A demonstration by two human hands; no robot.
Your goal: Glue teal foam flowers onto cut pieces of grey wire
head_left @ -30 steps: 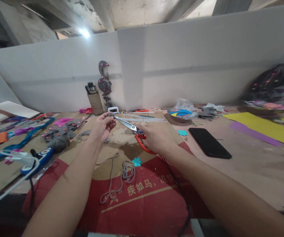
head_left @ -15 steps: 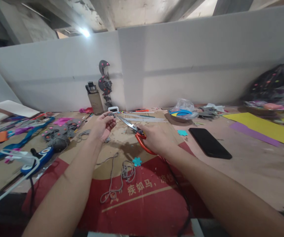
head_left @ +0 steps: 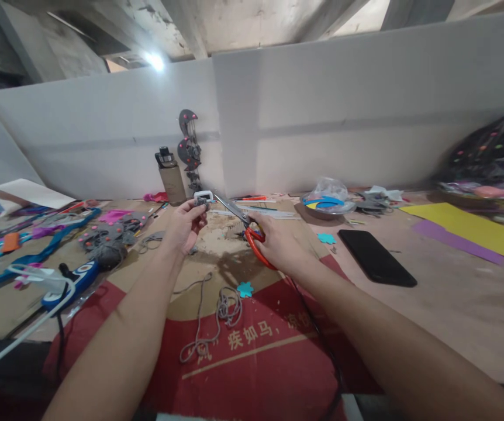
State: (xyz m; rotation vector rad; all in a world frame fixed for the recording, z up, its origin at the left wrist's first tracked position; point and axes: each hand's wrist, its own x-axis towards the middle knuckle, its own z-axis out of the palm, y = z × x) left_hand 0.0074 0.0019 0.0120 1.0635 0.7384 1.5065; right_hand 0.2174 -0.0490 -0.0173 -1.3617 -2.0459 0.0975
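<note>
My left hand (head_left: pixel 185 225) pinches a small grey fuzzy piece (head_left: pixel 202 202) between thumb and fingertips, held above the table. In my right hand (head_left: pixel 273 237) is a pair of scissors (head_left: pixel 255 240) with red handles. Their blades point up and to the left, close beside the grey piece but apart from it, and look nearly closed. Below the hands, a tangled grey cord (head_left: pixel 228 307) lies on the red and tan cardboard (head_left: pixel 256 374). A turquoise flower-shaped cutout (head_left: pixel 245 289) rests beside the cord.
A black phone (head_left: pixel 375 257) and another turquoise cutout (head_left: pixel 326 238) lie to the right. Behind stand a bottle (head_left: pixel 172 178) and a bowl (head_left: pixel 322 211) with a plastic bag. On the left are a blue power strip (head_left: pixel 72 286) and grey pieces with pink dots (head_left: pixel 111 231). Yellow sheet (head_left: pixel 475 225) at far right.
The scissors have drawn back slightly to the right, away from the grey piece, and tilted more upward. My left hand still holds the piece. The whole view has shifted a little.
</note>
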